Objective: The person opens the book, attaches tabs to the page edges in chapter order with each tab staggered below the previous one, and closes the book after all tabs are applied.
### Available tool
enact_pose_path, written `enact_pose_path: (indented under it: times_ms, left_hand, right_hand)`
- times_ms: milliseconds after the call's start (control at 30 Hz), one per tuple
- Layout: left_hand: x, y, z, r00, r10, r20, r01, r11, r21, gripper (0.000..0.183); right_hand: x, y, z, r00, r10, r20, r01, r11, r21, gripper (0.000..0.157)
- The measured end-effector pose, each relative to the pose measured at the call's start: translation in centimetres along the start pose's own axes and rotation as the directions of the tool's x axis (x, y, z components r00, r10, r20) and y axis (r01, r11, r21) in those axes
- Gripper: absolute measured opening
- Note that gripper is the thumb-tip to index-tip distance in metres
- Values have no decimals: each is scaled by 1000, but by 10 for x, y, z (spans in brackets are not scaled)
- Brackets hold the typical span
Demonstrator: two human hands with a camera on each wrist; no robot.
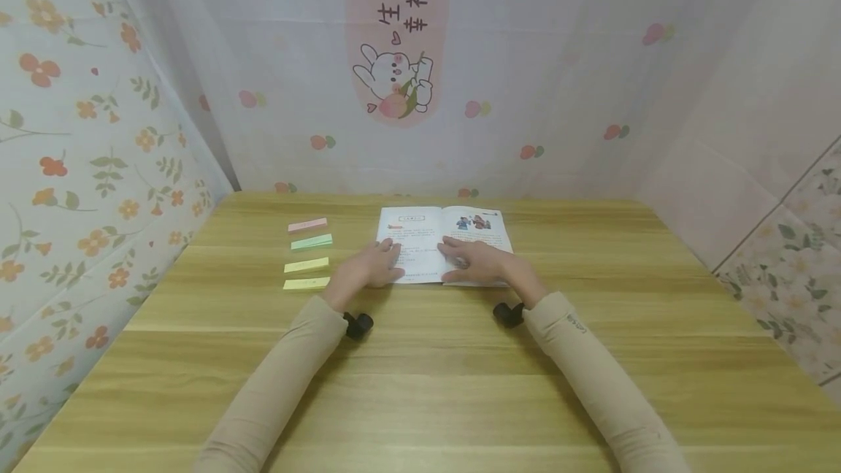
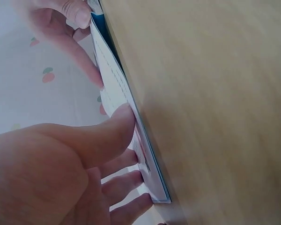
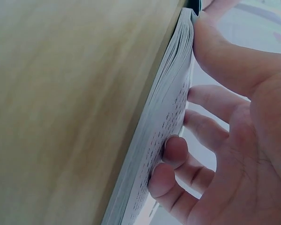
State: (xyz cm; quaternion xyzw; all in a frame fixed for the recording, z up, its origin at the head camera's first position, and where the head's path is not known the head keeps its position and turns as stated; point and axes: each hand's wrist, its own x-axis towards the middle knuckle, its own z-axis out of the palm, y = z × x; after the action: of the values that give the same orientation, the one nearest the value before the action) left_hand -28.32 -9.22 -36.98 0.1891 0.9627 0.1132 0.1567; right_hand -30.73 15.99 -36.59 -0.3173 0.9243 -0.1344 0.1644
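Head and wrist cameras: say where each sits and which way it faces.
Head: on the head, facing forward and down at the book and table; left hand, right hand and sleeves show.
Left wrist: on that wrist, facing the book; left hand large, right hand partly.
Right wrist: on that wrist, facing the page edges; right hand large.
Shared: both wrist views show book and table.

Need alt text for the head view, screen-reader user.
A person's left hand and right hand rest on the pages of an open illustrated book lying on a wood-grain table. To the book's left, four paper strips form a column: pink, green, yellow, yellow. Behind hangs a white curtain printed with a cartoon rabbit.
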Motion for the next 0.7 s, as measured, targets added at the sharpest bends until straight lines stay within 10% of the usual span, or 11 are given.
enact_pose_path:
  times_ms: [700]
  left_hand:
    - [-2, -8, -11, 984, 82, -158, -103, 987, -127, 35]
  right_hand:
    - [-1, 2, 0, 1000, -9, 5, 9, 1000, 11, 77]
